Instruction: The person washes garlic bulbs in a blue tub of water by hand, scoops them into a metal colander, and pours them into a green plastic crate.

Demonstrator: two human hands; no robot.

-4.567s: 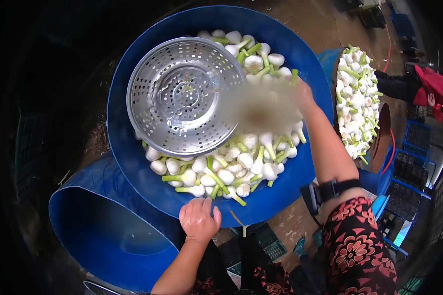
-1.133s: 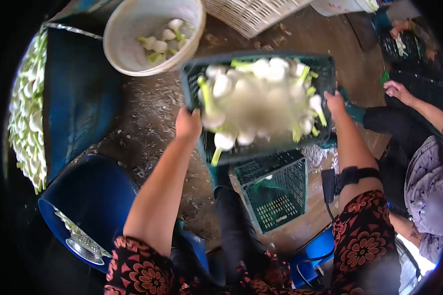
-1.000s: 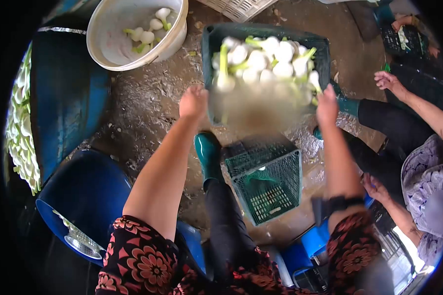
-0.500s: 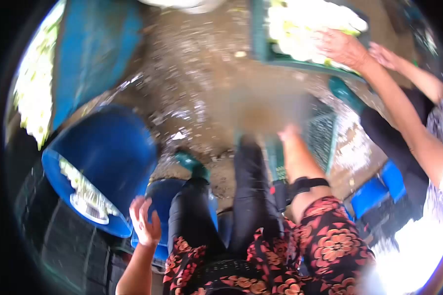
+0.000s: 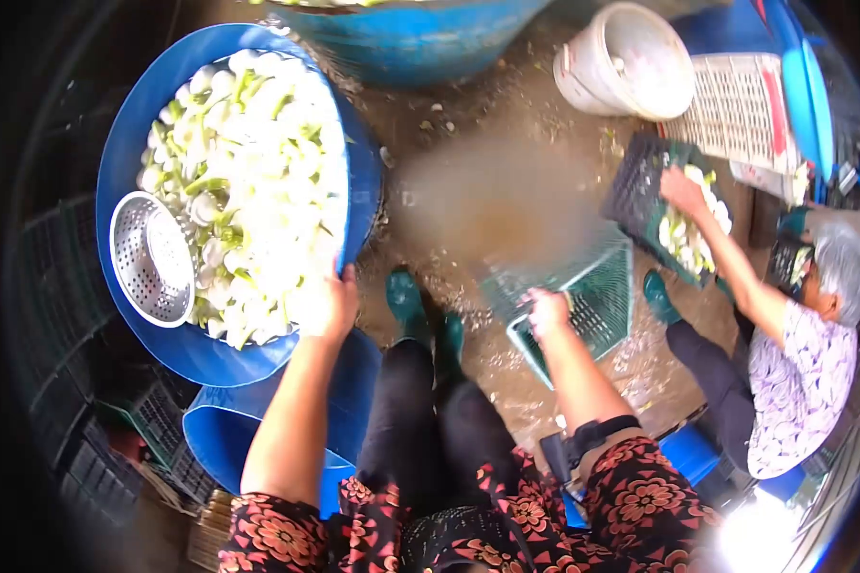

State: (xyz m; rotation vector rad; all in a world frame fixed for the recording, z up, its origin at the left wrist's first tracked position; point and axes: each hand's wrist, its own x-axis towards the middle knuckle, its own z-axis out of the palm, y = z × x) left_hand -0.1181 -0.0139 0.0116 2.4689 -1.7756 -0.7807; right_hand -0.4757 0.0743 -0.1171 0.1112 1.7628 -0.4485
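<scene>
At the rim of a large blue tub (image 5: 124, 115), my left hand (image 5: 327, 310) is closed on the edge, its fingers partly washed out by glare. White bulb-like vegetables with green stems (image 5: 248, 201) fill this tub, and a perforated metal colander (image 5: 153, 258) leans inside it at the left. My right hand (image 5: 548, 315) grips the near edge of a green plastic crate (image 5: 607, 286), which stands tilted on the wet floor. A blurred patch covers the crate's far part.
A second blue container (image 5: 220, 425) stands below the tub. Another person (image 5: 803, 372) sits at right, one hand (image 5: 683, 191) over a dark crate (image 5: 635, 186) of vegetables. Beyond are a white bucket (image 5: 631, 62), a white basket (image 5: 731, 100) and a blue vat (image 5: 420, 43).
My left hand has gone from free and open to the blue tub's rim. My view has shifted, so the full tub now shows. My right hand remains at the green crate.
</scene>
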